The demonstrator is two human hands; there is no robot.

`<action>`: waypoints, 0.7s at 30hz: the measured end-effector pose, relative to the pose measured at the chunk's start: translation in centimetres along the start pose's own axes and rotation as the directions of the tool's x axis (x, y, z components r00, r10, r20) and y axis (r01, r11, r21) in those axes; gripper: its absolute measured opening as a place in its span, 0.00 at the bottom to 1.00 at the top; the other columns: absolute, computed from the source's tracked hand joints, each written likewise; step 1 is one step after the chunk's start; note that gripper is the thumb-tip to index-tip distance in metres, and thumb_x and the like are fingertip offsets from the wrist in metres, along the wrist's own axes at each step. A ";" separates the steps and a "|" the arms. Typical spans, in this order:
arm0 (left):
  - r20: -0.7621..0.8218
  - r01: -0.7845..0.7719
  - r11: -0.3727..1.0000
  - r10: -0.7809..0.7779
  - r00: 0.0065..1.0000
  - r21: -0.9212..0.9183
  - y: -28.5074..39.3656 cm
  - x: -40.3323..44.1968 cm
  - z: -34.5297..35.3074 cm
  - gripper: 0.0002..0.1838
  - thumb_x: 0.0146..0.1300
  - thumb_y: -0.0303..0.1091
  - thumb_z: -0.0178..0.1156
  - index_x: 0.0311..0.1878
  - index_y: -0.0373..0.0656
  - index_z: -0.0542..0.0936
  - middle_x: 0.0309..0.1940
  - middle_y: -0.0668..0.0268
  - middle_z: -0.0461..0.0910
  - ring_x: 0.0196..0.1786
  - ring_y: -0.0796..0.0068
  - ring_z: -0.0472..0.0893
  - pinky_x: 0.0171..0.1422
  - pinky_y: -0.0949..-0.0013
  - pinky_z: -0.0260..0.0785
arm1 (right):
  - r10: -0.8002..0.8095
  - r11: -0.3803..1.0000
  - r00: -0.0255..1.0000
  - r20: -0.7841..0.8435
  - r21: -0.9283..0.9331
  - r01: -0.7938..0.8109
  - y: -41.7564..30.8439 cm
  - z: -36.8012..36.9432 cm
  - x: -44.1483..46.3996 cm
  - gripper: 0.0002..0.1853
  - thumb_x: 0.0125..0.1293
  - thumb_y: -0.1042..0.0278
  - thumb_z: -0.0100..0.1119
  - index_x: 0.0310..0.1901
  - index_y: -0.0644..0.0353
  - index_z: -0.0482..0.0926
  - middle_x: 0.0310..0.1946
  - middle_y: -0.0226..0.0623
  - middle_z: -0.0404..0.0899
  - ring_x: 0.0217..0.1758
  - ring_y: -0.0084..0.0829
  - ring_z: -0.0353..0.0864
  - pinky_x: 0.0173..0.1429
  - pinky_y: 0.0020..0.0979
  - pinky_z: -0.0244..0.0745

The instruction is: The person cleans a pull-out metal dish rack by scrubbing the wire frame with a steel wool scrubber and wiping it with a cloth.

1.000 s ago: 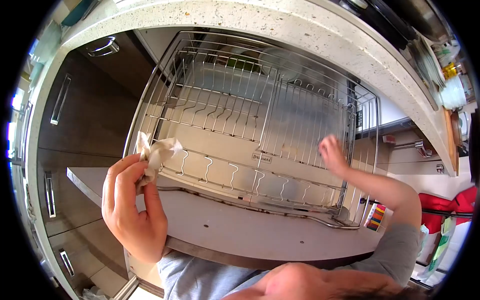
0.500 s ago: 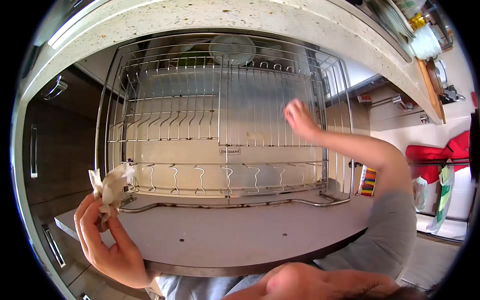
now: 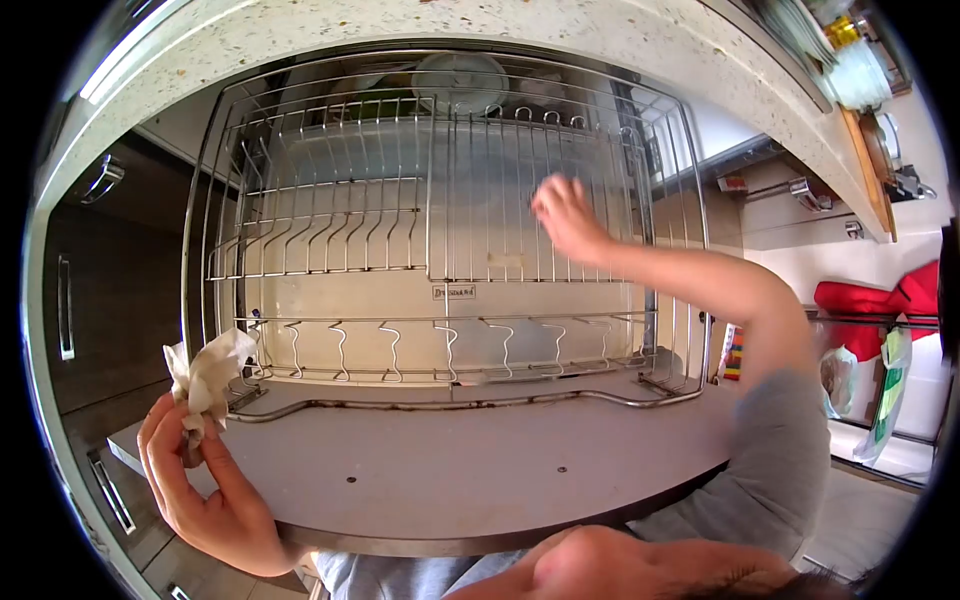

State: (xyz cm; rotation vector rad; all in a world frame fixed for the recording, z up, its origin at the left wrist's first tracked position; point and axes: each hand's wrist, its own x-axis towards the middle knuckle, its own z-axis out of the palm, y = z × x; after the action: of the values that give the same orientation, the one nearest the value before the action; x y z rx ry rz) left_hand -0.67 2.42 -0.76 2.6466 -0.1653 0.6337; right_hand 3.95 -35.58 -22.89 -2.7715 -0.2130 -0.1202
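At the lower left, my left hand [image 3: 205, 480] pinches a crumpled, off-white paper towel [image 3: 212, 385] that has brownish stains. The towel is beside the front left corner of a metal wire pull-out rack [image 3: 330, 215]. Over the right half of this rack is my right hand [image 3: 572, 222], with its fingers curled together close to the wires. Whatever those fingers hold, if anything, is too small to make out. Beneath the wires lies a beige and grey drawer floor with a small label [image 3: 454, 292].
A speckled countertop [image 3: 400, 30] overhangs the back of the drawer. Behind the rack stands a whitish round container [image 3: 460, 82]. The grey drawer front [image 3: 450, 460] lies nearest my body. Dark cabinets [image 3: 110, 250] line the left; a red cloth [image 3: 880, 305] hangs on the right.
My right hand has moved left and slightly up over the wires. My left hand keeps the paper towel, which now looks more spread out. The whole view has shifted a little.
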 end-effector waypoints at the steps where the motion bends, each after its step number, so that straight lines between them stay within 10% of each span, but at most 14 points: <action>1: 0.009 0.001 1.000 -0.001 1.000 0.003 0.0 0.0 0.0 0.09 0.56 0.20 0.52 0.41 0.34 0.73 0.43 0.62 0.75 0.38 0.75 0.72 0.39 0.76 0.62 | -0.019 0.999 0.997 0.075 0.046 0.015 -1.0 -0.4 -2.2 0.04 0.57 0.74 0.50 0.34 0.56 0.68 0.38 0.39 0.65 0.46 0.43 0.62 0.47 0.39 0.62; 4: -0.006 0.001 1.000 -0.001 1.000 0.004 0.0 0.0 -0.1 0.09 0.56 0.20 0.51 0.41 0.34 0.73 0.43 0.62 0.75 0.39 0.75 0.72 0.40 0.76 0.63 | -0.155 0.958 0.903 0.401 0.285 0.037 -3.2 -3.3 -4.3 0.04 0.57 0.72 0.52 0.32 0.58 0.68 0.36 0.39 0.66 0.44 0.40 0.65 0.45 0.38 0.64; 10: -0.002 0.022 1.000 -0.022 1.000 0.016 -0.2 -0.2 0.1 0.10 0.56 0.19 0.51 0.42 0.35 0.73 0.44 0.62 0.75 0.40 0.75 0.72 0.41 0.77 0.63 | 0.020 0.994 0.992 -0.123 0.110 -0.007 2.7 -1.6 5.9 0.06 0.58 0.70 0.53 0.35 0.60 0.69 0.37 0.41 0.69 0.40 0.41 0.68 0.44 0.39 0.65; 13: -0.017 0.037 0.999 -0.037 0.999 0.010 -0.1 -0.1 0.2 0.10 0.57 0.20 0.50 0.42 0.35 0.73 0.44 0.62 0.75 0.40 0.75 0.72 0.41 0.77 0.63 | 0.077 0.995 0.997 0.004 -0.070 -0.077 0.0 -0.1 2.3 0.09 0.58 0.70 0.51 0.39 0.60 0.65 0.41 0.42 0.64 0.43 0.45 0.64 0.47 0.42 0.64; 18: -0.025 0.005 0.999 -0.004 1.000 0.047 -0.3 0.0 0.2 0.09 0.57 0.22 0.52 0.41 0.35 0.74 0.44 0.58 0.74 0.41 0.71 0.76 0.36 0.76 0.67 | -0.144 0.980 0.874 0.465 0.191 0.059 -4.3 -3.0 -4.6 0.06 0.56 0.69 0.55 0.32 0.60 0.69 0.39 0.40 0.66 0.46 0.41 0.65 0.49 0.38 0.65; 21: 0.004 -0.004 0.998 0.004 1.000 0.068 -0.4 0.0 0.0 0.09 0.57 0.22 0.52 0.41 0.34 0.74 0.45 0.57 0.74 0.41 0.71 0.76 0.35 0.76 0.67 | -0.021 0.938 0.964 0.265 0.340 -0.073 -2.9 -3.4 0.4 0.06 0.55 0.70 0.56 0.31 0.60 0.71 0.36 0.39 0.68 0.44 0.40 0.67 0.49 0.36 0.65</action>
State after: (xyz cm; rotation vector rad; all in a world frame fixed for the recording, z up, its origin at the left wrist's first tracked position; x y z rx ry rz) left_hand -0.59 2.78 -0.96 2.7135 -0.1521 0.6468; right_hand 3.65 -34.06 -18.72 -2.4267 -0.2388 0.2736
